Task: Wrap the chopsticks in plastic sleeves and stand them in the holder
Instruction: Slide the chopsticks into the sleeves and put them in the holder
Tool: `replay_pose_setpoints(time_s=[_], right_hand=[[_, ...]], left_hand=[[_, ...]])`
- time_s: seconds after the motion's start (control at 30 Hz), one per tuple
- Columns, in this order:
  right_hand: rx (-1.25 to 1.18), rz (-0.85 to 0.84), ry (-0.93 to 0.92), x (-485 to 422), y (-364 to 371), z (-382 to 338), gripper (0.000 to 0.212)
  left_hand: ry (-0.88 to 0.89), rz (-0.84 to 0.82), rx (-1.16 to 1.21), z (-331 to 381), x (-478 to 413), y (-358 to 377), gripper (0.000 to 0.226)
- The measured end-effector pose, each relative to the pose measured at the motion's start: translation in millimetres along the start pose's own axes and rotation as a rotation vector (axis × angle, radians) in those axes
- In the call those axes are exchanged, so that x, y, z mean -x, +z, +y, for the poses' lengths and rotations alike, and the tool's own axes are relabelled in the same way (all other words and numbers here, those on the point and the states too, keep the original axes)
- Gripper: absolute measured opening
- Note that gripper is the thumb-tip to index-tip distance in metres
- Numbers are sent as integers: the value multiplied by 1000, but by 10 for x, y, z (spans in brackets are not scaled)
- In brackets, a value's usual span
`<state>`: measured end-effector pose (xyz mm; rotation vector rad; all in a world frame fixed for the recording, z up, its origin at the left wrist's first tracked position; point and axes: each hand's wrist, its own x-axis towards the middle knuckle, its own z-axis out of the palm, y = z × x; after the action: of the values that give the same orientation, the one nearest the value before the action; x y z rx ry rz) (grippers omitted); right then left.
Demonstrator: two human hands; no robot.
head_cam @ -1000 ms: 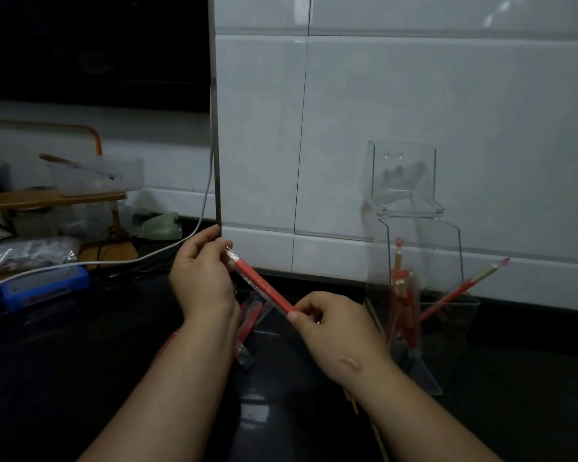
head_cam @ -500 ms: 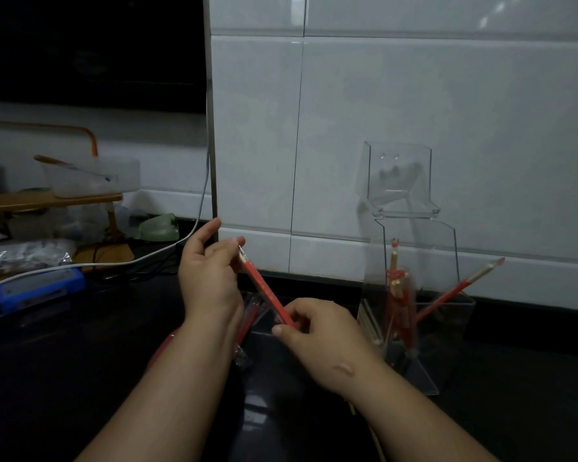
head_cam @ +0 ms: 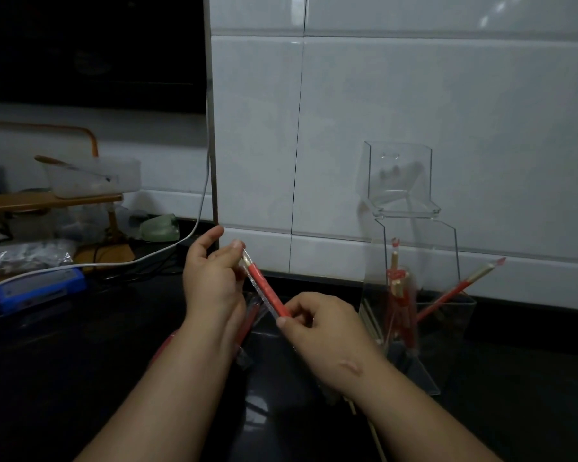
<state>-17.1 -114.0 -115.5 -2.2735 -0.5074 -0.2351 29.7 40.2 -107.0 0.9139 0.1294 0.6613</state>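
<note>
Head: white cable (left of holder)

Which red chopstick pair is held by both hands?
The red chopsticks in the clear plastic sleeve, slanted between left hand and right hand; others stand in the clear acrylic holder.

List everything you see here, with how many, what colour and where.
sleeved chopstick: one, red, held at both ends
holder: one, clear, right side
chopsticks in holder: several, red, standing or leaning
cable: one, white, left side
box: one, blue, far left
tub: one, translucent, upper left
counter: one, black, under everything
left hand: pinches the sleeved chopstick's upper end
right hand: pinches its lower end
</note>
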Motion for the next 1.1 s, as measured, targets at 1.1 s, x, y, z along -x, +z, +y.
replay_pose_setpoints(time_s=[1.1], right_hand=[[-201,875,-149,-25,-1061,20,9]], left_hand=[[-72,-57,-89,-26,82,54,21]])
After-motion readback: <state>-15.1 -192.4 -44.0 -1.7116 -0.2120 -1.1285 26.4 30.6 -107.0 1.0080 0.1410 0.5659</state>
